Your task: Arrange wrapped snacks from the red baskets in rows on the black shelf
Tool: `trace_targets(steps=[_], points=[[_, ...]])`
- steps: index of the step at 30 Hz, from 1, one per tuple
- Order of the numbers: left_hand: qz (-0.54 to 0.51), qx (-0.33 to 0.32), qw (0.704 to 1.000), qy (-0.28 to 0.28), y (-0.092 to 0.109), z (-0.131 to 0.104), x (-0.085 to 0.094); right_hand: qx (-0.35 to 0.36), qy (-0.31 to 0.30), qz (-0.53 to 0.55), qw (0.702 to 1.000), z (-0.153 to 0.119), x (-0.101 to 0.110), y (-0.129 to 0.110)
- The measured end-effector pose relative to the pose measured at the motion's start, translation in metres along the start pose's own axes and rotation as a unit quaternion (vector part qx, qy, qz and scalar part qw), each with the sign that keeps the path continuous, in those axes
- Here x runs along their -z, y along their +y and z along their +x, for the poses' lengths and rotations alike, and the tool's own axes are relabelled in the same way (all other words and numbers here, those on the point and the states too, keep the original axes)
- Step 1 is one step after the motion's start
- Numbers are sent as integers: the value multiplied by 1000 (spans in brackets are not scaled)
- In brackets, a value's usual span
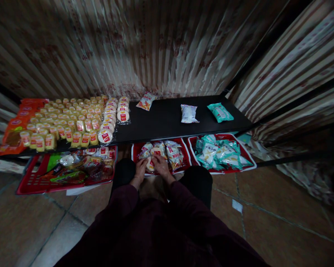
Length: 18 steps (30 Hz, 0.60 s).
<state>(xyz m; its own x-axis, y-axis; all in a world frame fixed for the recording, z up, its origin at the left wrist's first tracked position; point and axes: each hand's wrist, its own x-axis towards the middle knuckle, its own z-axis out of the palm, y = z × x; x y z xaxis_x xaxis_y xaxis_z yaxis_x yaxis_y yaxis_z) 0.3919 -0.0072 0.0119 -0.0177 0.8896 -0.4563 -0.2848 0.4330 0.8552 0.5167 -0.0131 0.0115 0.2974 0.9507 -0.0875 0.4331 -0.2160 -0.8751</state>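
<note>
Both my hands are at the near edge of the middle red basket [187, 155]. Between them is a round, pale wrapped cake [150, 165] with a red label, like those standing in rows on the shelf. My left hand [140, 170] grips its left side with bent fingers. On the other side, my right hand [161, 167] has its fingers closed on the cake's right edge. Another pale round cake [156, 151] shows just beyond my fingers. White-and-red snack bags [174, 155] lie in the same basket, right of my hands.
A black shelf [156, 124] runs behind the baskets. It bears rows of yellow wrapped cakes [64, 122], round cakes [108, 120] and three separate bags. A left basket [25, 183] holds mixed snacks; a right basket [253, 163] holds teal bags [222, 152]. Curtains surround the shelf.
</note>
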Motion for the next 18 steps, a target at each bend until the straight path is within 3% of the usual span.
trace_targets(steps=[7, 10, 18], points=[[-92, 78, 992, 28, 5, -2, -3, -53, 83, 3, 995, 1, -5, 13], [-117, 98, 988, 16, 7, -3, -3, -71, 117, 21, 990, 0, -7, 15], [-184, 134, 974, 4, 17, -8, -4, -53, 90, 43, 994, -9, -7, 13]])
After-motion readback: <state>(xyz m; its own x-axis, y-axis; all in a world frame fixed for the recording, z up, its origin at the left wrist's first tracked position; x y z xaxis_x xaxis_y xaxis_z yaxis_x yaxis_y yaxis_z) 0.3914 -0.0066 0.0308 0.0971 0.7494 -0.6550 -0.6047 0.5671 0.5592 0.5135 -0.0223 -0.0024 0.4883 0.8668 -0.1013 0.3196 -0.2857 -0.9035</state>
